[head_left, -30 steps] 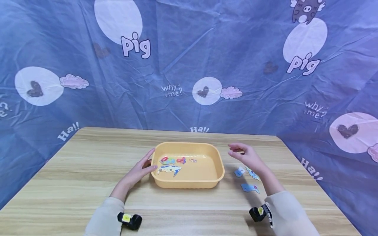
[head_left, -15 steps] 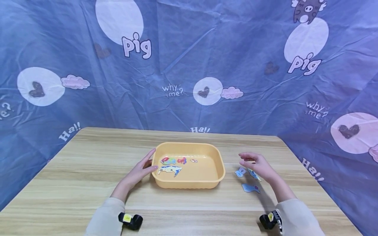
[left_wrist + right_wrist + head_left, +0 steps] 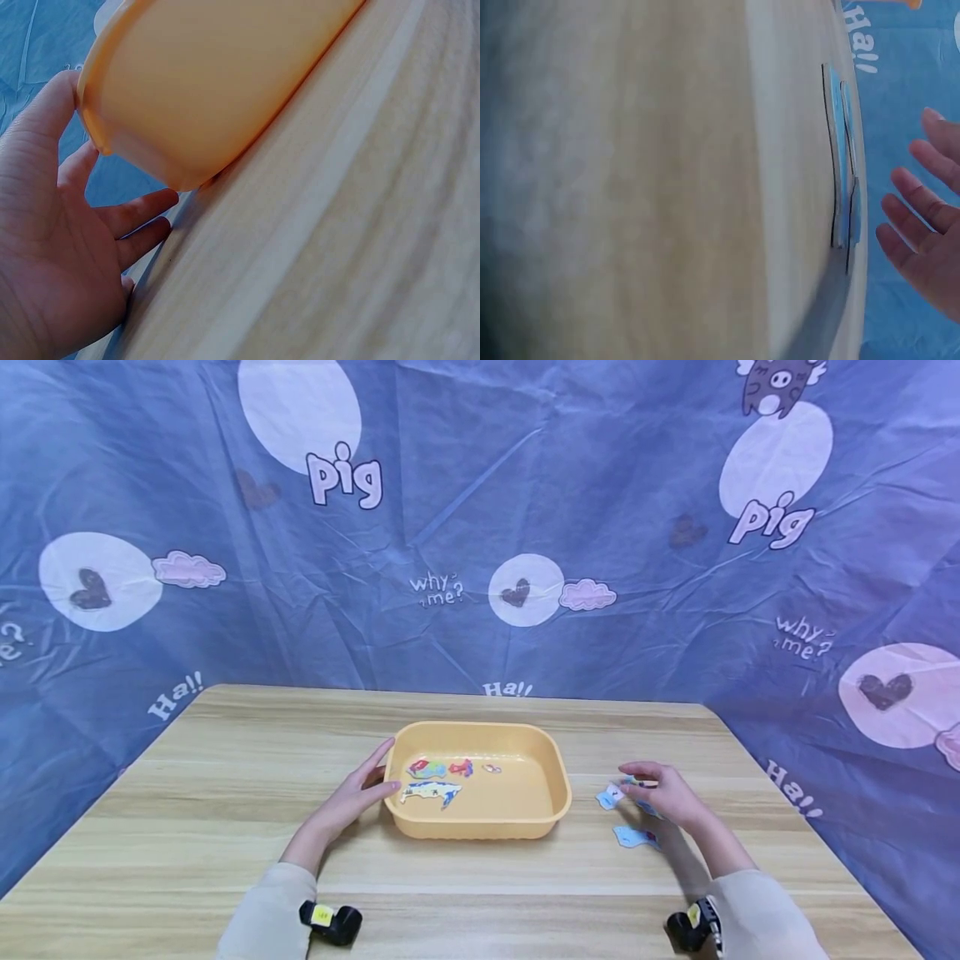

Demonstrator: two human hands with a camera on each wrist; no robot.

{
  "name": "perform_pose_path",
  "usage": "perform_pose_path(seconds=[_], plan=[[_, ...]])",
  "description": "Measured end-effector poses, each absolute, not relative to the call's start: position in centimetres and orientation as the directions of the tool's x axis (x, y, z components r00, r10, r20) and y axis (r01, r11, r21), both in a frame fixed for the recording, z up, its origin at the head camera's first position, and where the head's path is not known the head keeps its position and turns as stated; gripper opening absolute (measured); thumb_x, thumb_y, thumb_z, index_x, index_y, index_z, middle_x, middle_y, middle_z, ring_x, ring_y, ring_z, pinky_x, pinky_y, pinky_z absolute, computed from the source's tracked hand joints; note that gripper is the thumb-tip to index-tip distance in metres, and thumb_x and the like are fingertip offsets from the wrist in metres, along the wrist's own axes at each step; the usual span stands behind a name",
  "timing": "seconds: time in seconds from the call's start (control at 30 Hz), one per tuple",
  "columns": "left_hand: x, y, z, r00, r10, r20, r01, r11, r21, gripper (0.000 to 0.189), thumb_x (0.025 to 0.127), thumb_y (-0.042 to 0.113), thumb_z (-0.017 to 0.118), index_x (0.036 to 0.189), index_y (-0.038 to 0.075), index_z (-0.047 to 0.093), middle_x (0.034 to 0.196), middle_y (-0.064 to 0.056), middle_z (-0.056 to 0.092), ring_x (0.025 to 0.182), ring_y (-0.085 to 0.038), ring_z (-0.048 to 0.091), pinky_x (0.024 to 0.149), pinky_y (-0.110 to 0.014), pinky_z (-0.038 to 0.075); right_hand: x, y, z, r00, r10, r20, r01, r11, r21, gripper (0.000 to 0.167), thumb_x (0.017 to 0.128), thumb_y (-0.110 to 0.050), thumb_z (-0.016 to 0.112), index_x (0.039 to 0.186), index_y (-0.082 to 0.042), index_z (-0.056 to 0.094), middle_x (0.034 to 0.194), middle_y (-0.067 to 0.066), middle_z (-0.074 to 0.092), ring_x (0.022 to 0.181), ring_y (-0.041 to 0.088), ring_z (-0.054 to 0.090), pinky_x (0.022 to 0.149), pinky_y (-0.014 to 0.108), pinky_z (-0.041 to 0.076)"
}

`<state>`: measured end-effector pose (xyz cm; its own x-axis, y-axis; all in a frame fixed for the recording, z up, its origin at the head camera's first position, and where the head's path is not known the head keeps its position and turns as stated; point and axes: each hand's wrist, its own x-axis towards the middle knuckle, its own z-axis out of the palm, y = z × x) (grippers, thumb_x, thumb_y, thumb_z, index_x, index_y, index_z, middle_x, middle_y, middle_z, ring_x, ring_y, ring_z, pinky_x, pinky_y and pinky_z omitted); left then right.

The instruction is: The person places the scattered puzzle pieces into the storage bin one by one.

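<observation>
In the head view my left hand (image 3: pixel 352 797) rests against the left end of a yellow plastic tray (image 3: pixel 480 830). The left wrist view has the thumb and index finger of that hand touching the rim, the other fingers spread loosely. My right hand (image 3: pixel 671 793) hovers over thin cut-out puzzle-like pieces to the right of the tray, holding nothing. A pale blue piece (image 3: pixel 609 797) lies by its fingertips, and another blue piece (image 3: pixel 632 837) with a red mark is closer to me. A third piece (image 3: pixel 648 811) is partly hidden under the hand.
Inside the tray are a red-and-green piece (image 3: pixel 426 769), a red piece (image 3: pixel 461 767), a small pale piece (image 3: pixel 491 769) and a long white-and-blue piece (image 3: pixel 431 790). A blue printed cloth (image 3: pixel 450 643) hangs behind the wooden table (image 3: pixel 225 777).
My right hand has moved right and lower, away from the tray's side to above the loose pieces. The left hand and the tray have stayed in place.
</observation>
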<state>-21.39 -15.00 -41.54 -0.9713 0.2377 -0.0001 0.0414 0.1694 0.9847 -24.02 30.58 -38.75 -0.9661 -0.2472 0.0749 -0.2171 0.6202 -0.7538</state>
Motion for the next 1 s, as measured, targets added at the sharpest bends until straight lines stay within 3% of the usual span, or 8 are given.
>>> perform_pose_path(seconds=[0.43, 0.67, 0.8, 1.0], plan=[[-21.4, -15.0, -41.6, -0.965, 0.258, 0.037, 0.079, 0.155, 0.985, 0.068, 0.084, 0.014, 0.055, 0.139, 0.024, 0.017, 0.126, -0.024, 0.038, 0.116, -0.032, 0.035, 0.096, -0.048, 0.020, -24.1, 31.1, -40.1, -0.965, -0.237, 0.113, -0.246, 0.663, -0.707, 0.035, 0.076, -0.009, 0.065, 0.106, 0.008, 0.057, 0.108, 0.026, 0.051, 0.102, 0.040, 0.045, 0.084, 0.047, 0.037], [-21.4, -15.0, -41.5, -0.967, 0.252, 0.030, 0.070, 0.154, 0.986, 0.069, 0.082, 0.018, 0.057, 0.139, 0.025, 0.018, 0.128, -0.022, 0.036, 0.117, -0.031, 0.034, 0.097, -0.047, 0.019, -24.3, 30.9, -40.5, -0.956, -0.259, 0.134, -0.285, 0.725, -0.627, 0.034, 0.074, -0.010, 0.067, 0.105, 0.003, 0.060, 0.104, 0.021, 0.052, 0.086, 0.028, 0.047, 0.071, 0.038, 0.039], [-21.4, -15.0, -41.5, -0.966, 0.256, 0.025, 0.067, 0.156, 0.986, 0.068, 0.083, 0.017, 0.056, 0.139, 0.025, 0.017, 0.128, -0.023, 0.036, 0.117, -0.032, 0.033, 0.096, -0.048, 0.019, -24.4, 30.9, -40.8, -0.948, -0.274, 0.160, -0.314, 0.741, -0.594, 0.033, 0.073, -0.006, 0.066, 0.105, 0.001, 0.060, 0.102, 0.020, 0.050, 0.092, 0.033, 0.046, 0.076, 0.042, 0.037], [-21.4, -15.0, -41.6, -0.965, 0.260, 0.020, 0.059, 0.142, 0.988, 0.067, 0.084, 0.015, 0.055, 0.139, 0.026, 0.018, 0.128, -0.024, 0.036, 0.117, -0.032, 0.034, 0.096, -0.048, 0.021, -24.2, 30.5, -40.8, -0.955, -0.264, 0.134, -0.292, 0.769, -0.568, 0.034, 0.074, -0.008, 0.066, 0.107, -0.003, 0.061, 0.102, 0.017, 0.046, 0.086, 0.030, 0.038, 0.065, 0.034, 0.031]])
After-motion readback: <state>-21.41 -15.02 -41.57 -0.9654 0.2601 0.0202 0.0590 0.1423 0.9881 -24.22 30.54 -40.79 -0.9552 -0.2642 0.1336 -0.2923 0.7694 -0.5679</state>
